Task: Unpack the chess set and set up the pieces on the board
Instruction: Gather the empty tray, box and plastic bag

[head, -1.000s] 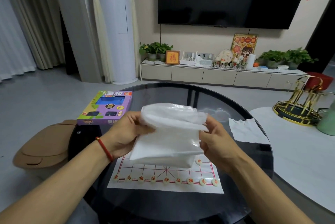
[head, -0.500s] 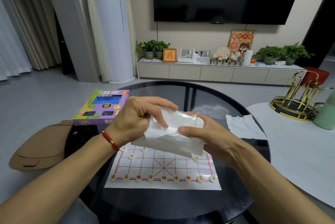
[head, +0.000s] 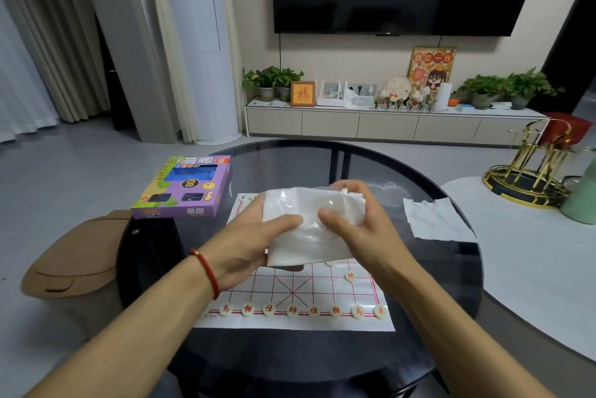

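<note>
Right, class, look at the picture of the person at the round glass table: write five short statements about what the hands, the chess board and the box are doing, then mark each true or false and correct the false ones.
1. Both the left hand and the right hand hold the clear plastic bag. True.
2. The bag lies flat on the chess board. False: it is held up above the board.
3. A row of red-lettered pieces lines the board's near edge. True.
4. The purple box sits on the board. False: it sits beside it, to the left.
5. The left wrist wears a blue watch. False: it wears a red bracelet.
</note>
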`<state>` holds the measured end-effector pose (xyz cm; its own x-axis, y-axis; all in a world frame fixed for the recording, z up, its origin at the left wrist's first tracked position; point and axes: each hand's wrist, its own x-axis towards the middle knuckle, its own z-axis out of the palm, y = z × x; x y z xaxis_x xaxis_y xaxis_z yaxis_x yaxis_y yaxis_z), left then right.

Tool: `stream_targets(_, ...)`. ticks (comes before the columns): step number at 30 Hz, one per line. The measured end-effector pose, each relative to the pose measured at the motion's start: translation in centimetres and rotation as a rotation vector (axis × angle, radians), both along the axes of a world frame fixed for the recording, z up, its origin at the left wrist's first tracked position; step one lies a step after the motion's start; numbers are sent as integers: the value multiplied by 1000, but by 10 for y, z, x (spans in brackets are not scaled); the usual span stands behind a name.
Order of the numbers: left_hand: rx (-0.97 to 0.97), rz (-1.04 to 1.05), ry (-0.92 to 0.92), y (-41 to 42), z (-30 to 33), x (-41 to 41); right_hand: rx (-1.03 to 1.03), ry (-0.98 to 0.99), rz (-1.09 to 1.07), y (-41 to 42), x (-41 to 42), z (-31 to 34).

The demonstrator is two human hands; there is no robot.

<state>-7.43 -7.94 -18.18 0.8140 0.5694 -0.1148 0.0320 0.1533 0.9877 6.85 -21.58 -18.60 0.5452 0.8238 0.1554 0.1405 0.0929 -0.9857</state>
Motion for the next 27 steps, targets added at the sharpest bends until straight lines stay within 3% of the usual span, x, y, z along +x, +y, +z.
stream_targets(4, 220, 101, -39, -8, -8, 7, -13, 59, -144, 8, -7, -1)
stream_targets(7, 200, 178, -60, -21, -9, 14, 7, -72, -321, 19, -16, -7)
stream_targets(9, 236, 280, -92, -27, -9, 18, 61, -111, -346, 24, -21, -8)
stream_targets(13, 485, 531, -147, -27, -13, 27, 136, -30, -327, 27, -29, -6)
stream_targets(17, 551, 602, -150, -25, -17, 32, 122, -179, -382, 34, -30, -12)
stream_targets(23, 539, 520, -175, -27, -21, 28, 121, -353, -346, 30, -29, -16)
stream_targets(27, 141, 159, -89, -14, -16, 11, 31, -579, -225, 12, 1, -3)
